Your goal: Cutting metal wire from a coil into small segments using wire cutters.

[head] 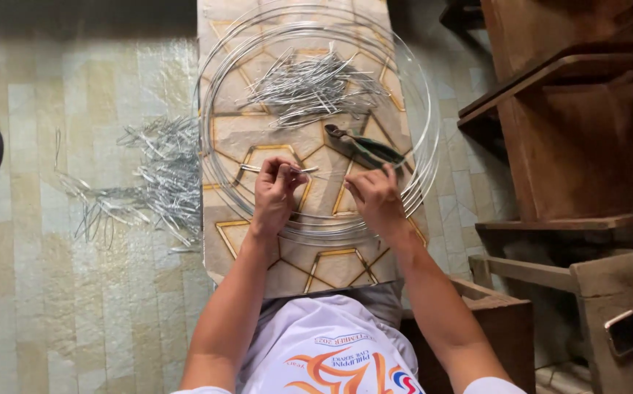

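- Head view, looking straight down: my left hand (276, 191) pinches a short piece of silver wire (298, 170) between thumb and fingertips, just above the patterned board (258, 252) that serves as my surface.
- My right hand (376, 197) sits beside it, fingers curled in narrow; I cannot tell whether it grips anything, though it lies against the near arc of the big wire coil (426, 124).
- That coil loops around most of the board in several loose rings, and both of my hands work inside its near edge.
- Inside the coil, farther from me, lies a pile of cut wire pieces (313, 86), straight and short, heaped loosely.
- Pliers with dark green handles (366, 148) rest on the board between that pile and my right hand, not held.
- On the tiled floor (54, 292) to my left lies a second, larger scatter of wire pieces (160, 179), many of which look bent or looped.
- Judging by this, a good share of the wire is already cut and much of it worked and put aside on the floor; the heap on the board looks yet to be handled, and the coil has plenty left on it.
- Wooden furniture (557, 117) stands to my right, well apart from the work.
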